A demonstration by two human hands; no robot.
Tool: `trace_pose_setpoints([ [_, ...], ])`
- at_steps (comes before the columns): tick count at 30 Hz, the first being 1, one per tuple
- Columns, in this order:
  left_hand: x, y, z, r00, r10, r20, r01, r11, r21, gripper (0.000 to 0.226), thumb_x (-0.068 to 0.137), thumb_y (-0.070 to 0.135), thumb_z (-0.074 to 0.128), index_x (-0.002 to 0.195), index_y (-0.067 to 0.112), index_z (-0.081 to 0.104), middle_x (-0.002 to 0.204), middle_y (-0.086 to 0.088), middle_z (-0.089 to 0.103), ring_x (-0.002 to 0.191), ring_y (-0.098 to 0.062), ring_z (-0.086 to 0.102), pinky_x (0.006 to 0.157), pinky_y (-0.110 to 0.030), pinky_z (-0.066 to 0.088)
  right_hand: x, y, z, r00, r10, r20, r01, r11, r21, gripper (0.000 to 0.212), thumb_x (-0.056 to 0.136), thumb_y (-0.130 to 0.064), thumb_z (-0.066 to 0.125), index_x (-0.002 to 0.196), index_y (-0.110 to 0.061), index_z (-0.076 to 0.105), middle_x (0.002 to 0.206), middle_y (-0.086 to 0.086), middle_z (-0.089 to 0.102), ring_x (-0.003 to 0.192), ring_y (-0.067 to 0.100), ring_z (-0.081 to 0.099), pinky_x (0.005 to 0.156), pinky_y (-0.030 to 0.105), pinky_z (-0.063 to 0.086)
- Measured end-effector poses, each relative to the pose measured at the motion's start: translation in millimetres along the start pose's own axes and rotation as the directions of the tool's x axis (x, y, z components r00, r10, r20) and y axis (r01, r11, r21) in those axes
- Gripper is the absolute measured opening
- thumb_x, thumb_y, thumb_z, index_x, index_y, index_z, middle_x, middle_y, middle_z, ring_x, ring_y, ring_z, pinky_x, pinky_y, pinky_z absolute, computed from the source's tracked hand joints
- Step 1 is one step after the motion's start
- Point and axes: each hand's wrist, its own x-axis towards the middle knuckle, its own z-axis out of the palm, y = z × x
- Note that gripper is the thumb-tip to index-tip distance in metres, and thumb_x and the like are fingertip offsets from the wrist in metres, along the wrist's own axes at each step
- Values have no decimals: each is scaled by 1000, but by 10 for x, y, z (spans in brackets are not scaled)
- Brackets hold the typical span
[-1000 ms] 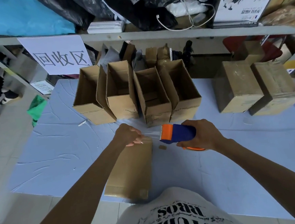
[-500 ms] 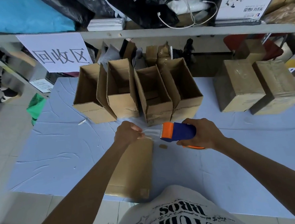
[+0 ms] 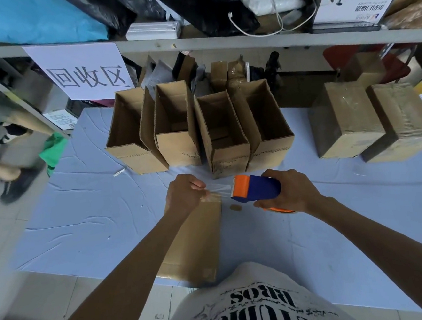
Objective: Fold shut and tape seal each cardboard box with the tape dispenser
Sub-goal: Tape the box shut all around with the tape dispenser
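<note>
Starting over on the left: a white paper sign [image 3: 81, 71] with big printed characters hangs off the shelf, and below it is the blue-covered worktop [image 3: 83, 220]. Lined up along its far side are four open-topped brown cardboard boxes [image 3: 178, 147], touching side by side. Nothing is folded or taped on those as far as I can tell.

In front of them, nearer the person, the left hand [image 3: 185, 194] has its fingers curled. It's pinching the free end of a strip of clear tape [image 3: 219, 188] down at the far end of a long closed brown cardboard box [image 3: 198, 236]. That box lies flat on the worktop, with its near end poking out over the edge toward the person.

The tape runs taut to the right into the blue and orange tape dispenser [image 3: 257, 187]. The right hand [image 3: 290, 191] is wrapped around it, holding it just off the box's far right corner. A small brown scrap [image 3: 235, 207] sits on the cloth just below the dispenser.

Way off to the right are two closed brown cardboard boxes [image 3: 345, 119], pushed together. The left one has a shiny band across its top, so I'd call those sealed.

My read on progress: two done, one just getting its tape started, four wide open. So not even halfway, and most of the folding and taping is left.
</note>
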Motion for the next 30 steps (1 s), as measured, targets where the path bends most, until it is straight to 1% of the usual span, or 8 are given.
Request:
trace_pose_setpoints([
  [5,-72,-86,59,988,125,-96,-123,992,26,17,73,18,80,73,30,69,74,17,67,72,-2,63,61,-15,44,5,20,23,1000,-3,1,3,1000,10,67,72,-47,76,127,-20,48,123,-3,61,106,15,57,77,15,39],
  [9,-106,-141,91,982,140,-123,-142,990,-7,17,75,19,79,75,32,69,76,19,67,69,3,64,58,-5,40,0,31,46,1000,-5,-13,6,1000,14,67,71,-48,77,126,-20,49,121,-2,63,103,14,58,78,16,39],
  [14,-98,-173,125,976,162,-143,-168,986,-26,17,77,15,78,80,29,69,79,17,67,69,-1,66,70,-22,57,5,44,78,1000,3,-8,-2,1000,19,68,71,-48,77,126,-20,48,121,-3,62,102,12,57,78,16,41],
  [22,-68,-287,214,974,177,-141,-174,984,32,17,81,21,74,90,32,65,87,15,68,81,-11,67,82,-40,55,17,29,53,1000,-10,-5,10,1000,-4,67,71,-48,77,126,-20,49,120,-3,63,100,11,57,77,15,40],
  [25,-74,-283,232,981,139,-138,-136,990,29,31,83,22,70,109,38,61,98,14,65,96,-19,63,85,-41,54,3,24,41,1000,-10,-6,10,1000,-8,68,70,-48,78,125,-20,50,120,-2,63,102,13,58,78,16,41],
  [27,-17,-289,190,993,75,-88,-77,997,-15,63,80,25,75,135,34,47,114,12,56,110,-13,54,98,-38,45,-13,15,44,1000,-17,-4,17,1000,-11,68,70,-48,78,125,-20,49,120,-2,63,103,14,58,78,16,41],
  [28,24,-297,170,995,64,-75,-64,998,-5,74,76,28,78,141,30,41,122,10,54,115,-12,50,103,-38,40,-20,11,51,1000,-17,-1,17,1000,-11,68,71,-48,78,126,-20,49,121,-2,63,103,14,58,78,16,41],
  [30,87,-309,165,995,58,-80,-54,997,47,74,74,35,78,140,24,44,136,-3,53,128,-23,46,109,-46,35,-27,-6,65,1000,-7,8,7,1000,-13,68,71,-47,78,126,-20,48,121,-2,62,104,15,58,78,16,41],
])
